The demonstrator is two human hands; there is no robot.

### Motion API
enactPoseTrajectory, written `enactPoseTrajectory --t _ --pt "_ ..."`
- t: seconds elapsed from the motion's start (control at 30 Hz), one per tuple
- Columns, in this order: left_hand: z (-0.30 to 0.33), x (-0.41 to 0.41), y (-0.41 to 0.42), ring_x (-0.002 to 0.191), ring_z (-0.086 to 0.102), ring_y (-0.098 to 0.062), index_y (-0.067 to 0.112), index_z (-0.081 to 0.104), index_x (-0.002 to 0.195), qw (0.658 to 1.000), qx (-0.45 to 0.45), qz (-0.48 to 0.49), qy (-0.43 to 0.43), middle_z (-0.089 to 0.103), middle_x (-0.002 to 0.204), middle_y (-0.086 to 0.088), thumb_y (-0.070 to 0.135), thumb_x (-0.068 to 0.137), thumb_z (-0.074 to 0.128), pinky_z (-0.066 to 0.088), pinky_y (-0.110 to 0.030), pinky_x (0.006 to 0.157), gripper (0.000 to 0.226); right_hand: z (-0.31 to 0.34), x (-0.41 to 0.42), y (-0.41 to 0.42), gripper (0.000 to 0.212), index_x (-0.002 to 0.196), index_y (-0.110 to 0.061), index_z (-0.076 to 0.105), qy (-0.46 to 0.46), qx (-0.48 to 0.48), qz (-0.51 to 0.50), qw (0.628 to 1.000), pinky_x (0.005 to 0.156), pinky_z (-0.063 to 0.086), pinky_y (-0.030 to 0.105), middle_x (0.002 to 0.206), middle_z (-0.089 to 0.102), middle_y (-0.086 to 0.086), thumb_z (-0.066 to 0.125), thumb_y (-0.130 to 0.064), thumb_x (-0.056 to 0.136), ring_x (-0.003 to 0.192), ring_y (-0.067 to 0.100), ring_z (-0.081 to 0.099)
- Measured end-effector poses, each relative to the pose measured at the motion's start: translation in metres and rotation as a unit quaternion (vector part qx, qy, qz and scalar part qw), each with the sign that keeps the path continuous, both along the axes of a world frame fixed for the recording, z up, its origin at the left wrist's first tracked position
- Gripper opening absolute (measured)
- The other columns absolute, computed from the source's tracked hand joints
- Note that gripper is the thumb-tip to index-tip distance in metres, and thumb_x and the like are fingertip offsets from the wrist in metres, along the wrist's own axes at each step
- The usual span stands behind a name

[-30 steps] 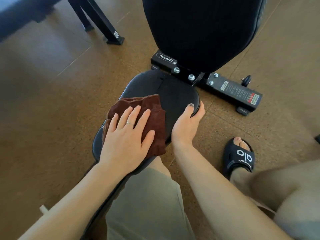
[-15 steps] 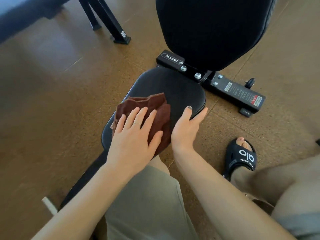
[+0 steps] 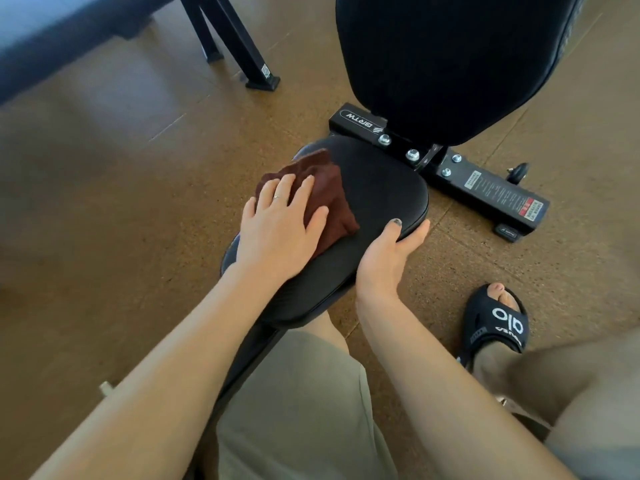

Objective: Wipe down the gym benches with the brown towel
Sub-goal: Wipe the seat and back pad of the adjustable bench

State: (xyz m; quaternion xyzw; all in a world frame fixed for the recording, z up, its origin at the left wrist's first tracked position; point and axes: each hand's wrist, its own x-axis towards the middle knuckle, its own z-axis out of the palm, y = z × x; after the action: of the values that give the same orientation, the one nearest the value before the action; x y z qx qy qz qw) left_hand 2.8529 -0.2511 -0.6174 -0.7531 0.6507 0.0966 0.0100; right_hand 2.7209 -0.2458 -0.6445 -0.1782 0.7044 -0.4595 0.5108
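Left hand (image 3: pixel 277 230) lies flat, fingers spread and straight, pressing the brown towel (image 3: pixel 325 199) onto the far-left part of the black seat pad (image 3: pixel 377 199). The towel is bunched, poking out beyond the fingertips. Right hand (image 3: pixel 384 258) grips the pad's right edge, thumb on top, fingers curled under the rim. Beyond the pad the black backrest (image 3: pixel 450 64) stands up. A foot in a black sandal (image 3: pixel 495 323) rests on the brown floor (image 3: pixel 104 202), near right.
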Motion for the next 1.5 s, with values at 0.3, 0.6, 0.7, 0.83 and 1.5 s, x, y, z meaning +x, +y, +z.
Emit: enactPoseTrajectory --t 0.3,0.6,0.7,0.83,1.5 --pt "0.008 0.013 0.042 0.144 0.036 -0.034 0.028 0.035 0.157 0.999 -0.001 0.030 -0.011 0.035 0.162 -0.008 0.059 0.102 0.022 0.037 -0.053 0.114 0.064 -0.012 0.019 -0.005 0.056 0.162 -0.039 0.012 0.057 -0.024 -0.080 0.995 0.098 0.033 0.025 0.160 0.040 -0.001 0.036 -0.039 0.111 0.132 0.016 0.047" --pt "0.005 0.026 -0.041 0.124 0.057 -0.037 0.035 0.031 0.156 0.986 0.012 0.119 0.116 0.055 0.141 -0.011 0.058 0.106 0.031 0.044 -0.048 0.097 0.055 -0.013 0.015 -0.003 0.057 0.161 -0.041 0.011 0.073 -0.022 -0.061 0.995 0.101 0.038 0.030 0.158 0.044 0.000 0.035 -0.042 0.110 0.135 0.023 0.050" --pt "0.011 0.044 0.032 0.127 0.056 -0.034 0.041 0.030 0.154 0.978 0.015 0.157 0.135 0.053 0.145 -0.004 0.058 0.104 0.031 0.043 -0.049 0.100 0.053 -0.014 0.018 -0.003 0.057 0.161 -0.043 0.011 0.077 -0.022 -0.066 0.995 0.112 0.041 0.040 0.157 0.045 0.000 0.035 -0.044 0.109 0.136 0.025 0.051" --pt "0.016 0.044 0.058 0.127 0.056 -0.031 0.036 0.033 0.154 0.976 0.005 0.185 0.115 0.054 0.144 0.000 0.054 0.104 0.034 0.043 -0.047 0.099 0.052 -0.016 0.021 -0.004 0.057 0.161 -0.041 0.011 0.094 -0.026 -0.070 0.993 0.117 0.039 0.042 0.161 0.040 -0.003 0.035 -0.043 0.109 0.142 0.024 0.046" --pt "0.012 0.019 0.018 0.129 0.048 -0.030 0.032 0.026 0.160 0.993 0.000 0.114 0.014 0.045 0.146 -0.005 0.054 0.104 0.028 0.048 -0.050 0.088 0.061 -0.019 0.018 -0.006 0.058 0.158 -0.048 0.012 0.084 -0.030 -0.071 0.993 0.107 0.043 0.040 0.157 0.045 0.000 0.037 -0.045 0.105 0.134 0.024 0.051"
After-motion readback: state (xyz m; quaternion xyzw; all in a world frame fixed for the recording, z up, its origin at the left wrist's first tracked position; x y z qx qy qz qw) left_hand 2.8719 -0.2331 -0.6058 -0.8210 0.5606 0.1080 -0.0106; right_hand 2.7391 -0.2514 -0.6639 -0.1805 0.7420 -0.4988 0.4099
